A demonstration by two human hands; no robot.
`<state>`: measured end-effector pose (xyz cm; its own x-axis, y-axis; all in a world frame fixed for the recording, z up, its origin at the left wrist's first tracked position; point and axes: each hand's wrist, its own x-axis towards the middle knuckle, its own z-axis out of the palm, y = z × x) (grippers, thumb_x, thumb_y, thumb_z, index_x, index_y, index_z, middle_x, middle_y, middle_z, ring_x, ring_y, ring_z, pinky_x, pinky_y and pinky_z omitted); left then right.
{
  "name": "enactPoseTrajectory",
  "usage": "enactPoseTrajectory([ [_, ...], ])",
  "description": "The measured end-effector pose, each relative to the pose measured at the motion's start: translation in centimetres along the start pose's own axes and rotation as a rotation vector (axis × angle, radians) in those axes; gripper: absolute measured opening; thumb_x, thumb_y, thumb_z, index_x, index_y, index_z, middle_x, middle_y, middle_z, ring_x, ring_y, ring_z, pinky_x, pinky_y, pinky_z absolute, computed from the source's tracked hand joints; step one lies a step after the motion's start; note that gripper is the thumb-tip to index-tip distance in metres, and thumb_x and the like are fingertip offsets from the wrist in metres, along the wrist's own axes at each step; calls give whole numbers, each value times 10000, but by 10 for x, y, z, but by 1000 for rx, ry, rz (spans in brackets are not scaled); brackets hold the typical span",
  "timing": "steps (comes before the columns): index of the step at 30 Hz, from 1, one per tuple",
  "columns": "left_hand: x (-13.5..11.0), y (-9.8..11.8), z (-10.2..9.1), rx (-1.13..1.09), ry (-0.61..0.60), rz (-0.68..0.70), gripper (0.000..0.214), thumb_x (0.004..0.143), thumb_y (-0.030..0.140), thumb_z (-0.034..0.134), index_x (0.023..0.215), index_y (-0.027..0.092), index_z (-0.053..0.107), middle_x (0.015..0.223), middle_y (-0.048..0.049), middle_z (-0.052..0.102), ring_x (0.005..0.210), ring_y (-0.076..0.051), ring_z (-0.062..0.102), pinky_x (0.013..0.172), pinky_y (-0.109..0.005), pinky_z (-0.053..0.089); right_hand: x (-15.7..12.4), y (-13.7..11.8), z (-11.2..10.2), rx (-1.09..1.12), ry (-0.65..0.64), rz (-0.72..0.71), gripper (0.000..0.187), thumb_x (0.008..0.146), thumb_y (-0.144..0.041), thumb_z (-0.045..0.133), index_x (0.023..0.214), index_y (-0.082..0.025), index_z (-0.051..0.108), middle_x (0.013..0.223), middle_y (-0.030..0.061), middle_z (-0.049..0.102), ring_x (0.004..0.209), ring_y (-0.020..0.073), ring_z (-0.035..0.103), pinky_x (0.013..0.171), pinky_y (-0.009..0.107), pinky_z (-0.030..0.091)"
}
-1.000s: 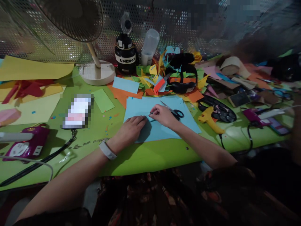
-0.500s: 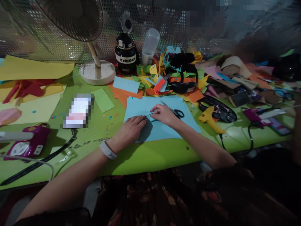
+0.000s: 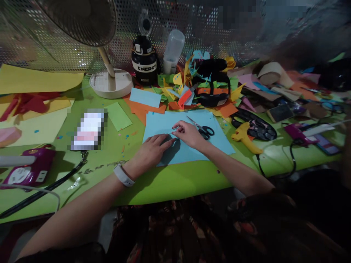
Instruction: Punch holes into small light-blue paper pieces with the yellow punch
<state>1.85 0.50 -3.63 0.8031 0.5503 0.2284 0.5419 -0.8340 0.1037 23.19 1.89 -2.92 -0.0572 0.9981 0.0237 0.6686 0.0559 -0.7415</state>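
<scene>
On a sheet of light blue paper (image 3: 189, 155) my left hand (image 3: 153, 148) lies flat with its fingers stretched out, near the sheet's left side. Above the middle of the same sheet, my right hand (image 3: 189, 134) is closed in a pinch, its fingertips close to my left fingertips. Whatever sits in that pinch is too small to make out. Scissors (image 3: 204, 130) with black handles rest on the blue paper just right of my right hand, blades pointing away to the left. A small pale blue rectangle (image 3: 145, 98) lies beyond the sheet.
A phone (image 3: 87, 129) and a green paper strip (image 3: 119, 116) lie left. Behind stand a fan (image 3: 111, 86), a black bottle (image 3: 144, 64) and a clear bottle (image 3: 174, 47). Heaped paper scraps fill the back. A yellow glue gun (image 3: 245, 137) with a cord lies right.
My right hand has shifted slightly left, showing more of the scissors' handles. A thin line seen between my hands earlier is no longer clear. My left hand stays flat; the view has moved slightly.
</scene>
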Motion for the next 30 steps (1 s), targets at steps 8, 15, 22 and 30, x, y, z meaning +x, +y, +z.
enactPoseTrajectory([
  [8, 0, 4, 2, 47, 32, 2, 477, 980, 356, 450, 1443, 240, 453, 1404, -127, 524, 1235, -293, 511, 983, -446, 458, -4, -8, 1, -108, 30, -29, 166, 836, -225, 659, 994, -196, 617, 800, -5, 653, 699, 135, 578, 643, 259, 388],
  [15, 0, 8, 1, 60, 15, -21, 573, 967, 554, 392, 1442, 241, 455, 1421, -118, 509, 1266, -292, 482, 1020, -432, 419, -4, -11, 3, -193, 52, -56, 162, 865, -200, 617, 1025, -188, 636, 913, 28, 659, 765, 149, 578, 705, 281, 395],
  [22, 2, 9, 0, 38, 17, -34, 591, 963, 561, 395, 1449, 228, 445, 1394, -127, 526, 1249, -294, 490, 1006, -439, 426, -4, -12, 1, -201, 25, -61, 115, 875, -232, 623, 976, -188, 656, 920, 34, 657, 750, 144, 572, 710, 280, 403],
  [30, 2, 10, 0, 39, 5, -40, 594, 965, 559, 386, 1453, 224, 440, 1407, -128, 514, 1259, -295, 481, 1018, -437, 415, -3, -10, 3, -202, 43, -71, 133, 868, -231, 624, 994, -195, 650, 906, 26, 659, 750, 148, 571, 688, 279, 391],
])
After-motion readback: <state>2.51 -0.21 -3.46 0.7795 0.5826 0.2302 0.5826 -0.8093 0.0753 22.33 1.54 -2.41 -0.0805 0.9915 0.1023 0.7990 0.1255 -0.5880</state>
